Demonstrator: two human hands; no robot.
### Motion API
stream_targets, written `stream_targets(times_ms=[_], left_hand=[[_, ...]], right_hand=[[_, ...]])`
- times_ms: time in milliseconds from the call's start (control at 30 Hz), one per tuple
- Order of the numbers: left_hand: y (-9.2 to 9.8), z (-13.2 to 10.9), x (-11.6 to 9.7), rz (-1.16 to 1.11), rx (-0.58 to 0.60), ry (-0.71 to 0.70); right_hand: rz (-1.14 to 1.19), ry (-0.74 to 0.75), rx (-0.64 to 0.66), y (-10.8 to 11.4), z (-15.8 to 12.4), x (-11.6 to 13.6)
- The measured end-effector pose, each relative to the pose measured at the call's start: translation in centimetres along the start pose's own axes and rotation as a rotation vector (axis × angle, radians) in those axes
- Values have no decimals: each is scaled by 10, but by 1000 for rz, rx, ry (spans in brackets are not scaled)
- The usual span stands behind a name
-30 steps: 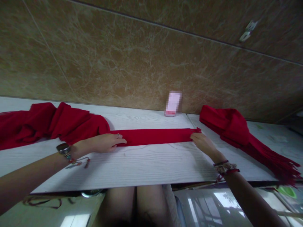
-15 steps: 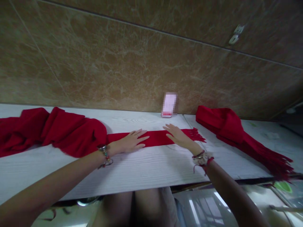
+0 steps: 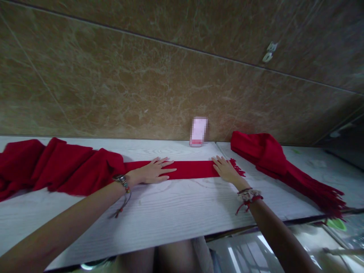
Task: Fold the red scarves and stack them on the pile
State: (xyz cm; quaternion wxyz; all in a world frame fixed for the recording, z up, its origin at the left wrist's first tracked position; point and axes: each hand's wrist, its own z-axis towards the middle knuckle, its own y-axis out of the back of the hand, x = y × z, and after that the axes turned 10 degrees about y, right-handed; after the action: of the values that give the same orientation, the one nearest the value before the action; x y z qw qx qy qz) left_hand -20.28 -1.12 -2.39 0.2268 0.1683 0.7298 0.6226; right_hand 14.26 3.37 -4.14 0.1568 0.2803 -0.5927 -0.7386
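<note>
A red scarf (image 3: 193,169) lies stretched in a narrow folded band across the white wood-grain table (image 3: 176,212). Its bunched remainder (image 3: 65,170) is heaped at the left. My left hand (image 3: 153,171) rests flat on the band, fingers spread, a ring on one finger and a beaded bracelet at the wrist. My right hand (image 3: 226,169) lies flat on the band's right end, just before the fringe (image 3: 237,167). Both hands are open and press the cloth down.
A second red scarf (image 3: 273,161) with a fringed end is piled at the right and trails toward the table's front edge. A small pink object (image 3: 198,132) stands against the brown marble wall behind. My knees show under the table edge.
My right hand slid rightward along the band to its fringed end; one second ago it pinched that end. My left hand went from curled on the cloth to lying flat.
</note>
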Motion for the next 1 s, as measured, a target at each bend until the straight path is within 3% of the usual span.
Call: stream_targets(times_ms=[67,233,333,400,567,733,800,900,1000], left_hand=[[8,6,-3,-32,-12,-19],[24,45,-16,-55,-70,-49],[19,63,-19,-24,-49,2],[10,61,-16,13,-49,35],[1,11,14,102,-57,85],[29,-66,59,137,-18,71],[37,-92,75,143,0,121],[37,-118,93,168,-19,181],[26,-135,106,204,-102,275]], right_hand=[[64,28,-68,4,3,11],[283,301,-133,18,3,53],[316,338,-104,20,-3,66],[323,329,-91,17,-9,68],[368,278,-56,14,-9,63],[346,367,-110,22,27,71],[345,422,-66,21,40,73],[345,450,18,12,47,68],[354,431,28,-2,37,44]])
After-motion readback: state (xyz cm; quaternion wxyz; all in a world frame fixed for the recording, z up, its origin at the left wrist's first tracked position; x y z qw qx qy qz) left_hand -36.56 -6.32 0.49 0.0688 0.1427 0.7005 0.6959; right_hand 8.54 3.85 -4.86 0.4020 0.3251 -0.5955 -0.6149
